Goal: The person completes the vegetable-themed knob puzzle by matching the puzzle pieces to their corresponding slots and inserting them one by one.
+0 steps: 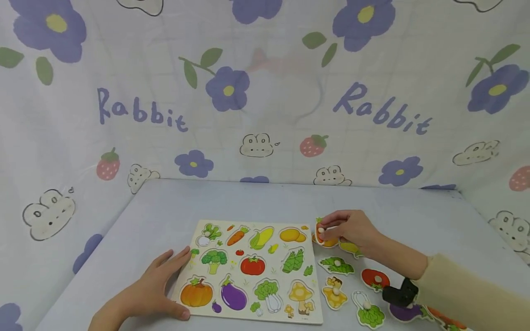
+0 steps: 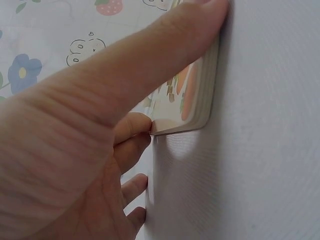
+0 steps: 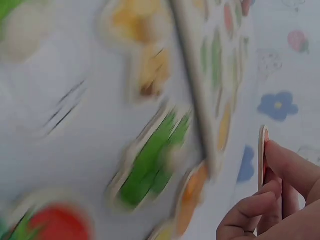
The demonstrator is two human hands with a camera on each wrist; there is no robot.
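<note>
The right hand (image 1: 353, 233) pinches an orange piece (image 1: 319, 232) between thumb and fingers, holding it on edge just beyond the board's upper right corner. (It is turned so far that I cannot tell which vegetable it shows.) The left hand (image 1: 154, 281) is unclenched, its fingers spread along the board's left side; its thumb rests at the near left corner and a fingertip touches the edge.

The board (image 1: 242, 316) lies flat on the table (image 1: 232, 200), its vegetable pictures facing up. Below the pinched piece lies a yellow-orange piece (image 1: 331, 242), with the corn (image 1: 349, 248) just beside it, partly behind the right hand. Nearer the person come a green piece (image 1: 331, 265), the mushroom (image 1: 331, 299), the tomato (image 1: 368, 276) and the cabbage (image 1: 371, 317), all knob side up. The eggplant (image 1: 403, 313) and another orange piece lie farther right, partly covered by the cream sleeve (image 1: 468, 289) and the black wrist device (image 1: 399, 294). Around the table hangs a curtain (image 1: 285, 161) with purple flowers, strawberries and "Rabbit" lettering.
</note>
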